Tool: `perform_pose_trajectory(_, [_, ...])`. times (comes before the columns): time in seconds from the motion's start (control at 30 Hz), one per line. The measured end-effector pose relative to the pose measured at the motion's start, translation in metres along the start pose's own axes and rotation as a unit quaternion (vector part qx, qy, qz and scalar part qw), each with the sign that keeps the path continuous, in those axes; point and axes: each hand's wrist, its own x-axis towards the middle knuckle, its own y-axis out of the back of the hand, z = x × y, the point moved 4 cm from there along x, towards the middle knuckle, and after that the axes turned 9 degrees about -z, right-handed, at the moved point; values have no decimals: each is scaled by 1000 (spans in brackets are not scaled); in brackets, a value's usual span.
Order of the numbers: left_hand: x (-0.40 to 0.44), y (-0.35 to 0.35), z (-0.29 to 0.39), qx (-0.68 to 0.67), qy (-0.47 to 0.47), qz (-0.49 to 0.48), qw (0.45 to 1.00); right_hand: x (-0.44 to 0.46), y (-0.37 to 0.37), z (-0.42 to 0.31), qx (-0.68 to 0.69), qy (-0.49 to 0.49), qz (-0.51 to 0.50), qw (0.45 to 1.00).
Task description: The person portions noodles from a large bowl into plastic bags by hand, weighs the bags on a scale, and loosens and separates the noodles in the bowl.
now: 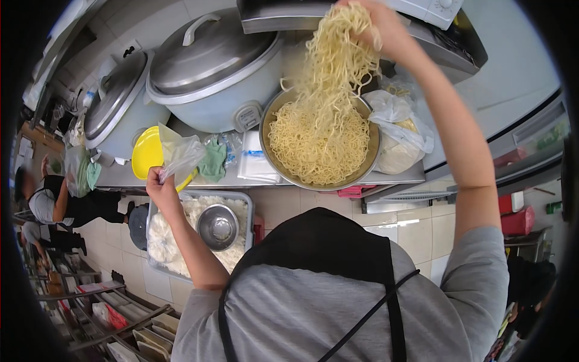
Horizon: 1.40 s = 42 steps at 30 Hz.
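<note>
A thick bunch of yellow noodles [341,51] hangs from my right hand [377,33], which is raised high with its fingers closed round the strands. The lower strands trail down into a wide metal bowl [266,145] holding a heap of the same noodles. On the left, my left hand [160,182] pinches a clear plastic bag [180,151] beside a yellow plate [145,151]. The bag stands upright above the fingers; I see no noodles in it.
Two large lidded cookers [211,96] stand behind the counter. A green cloth [213,160], a stack of plastic bags [256,158] and a tied white bag [401,130] lie near the bowl. Below, a grey tub [248,211] of white rice holds a steel bowl [218,227]. Other people [51,196] stand at left.
</note>
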Motion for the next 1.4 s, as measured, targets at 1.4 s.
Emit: perform_pose_trajectory(1.4, [-12,-14,-13,-6,36,-17,999,-150,-239,39,-37,-205,-301,931])
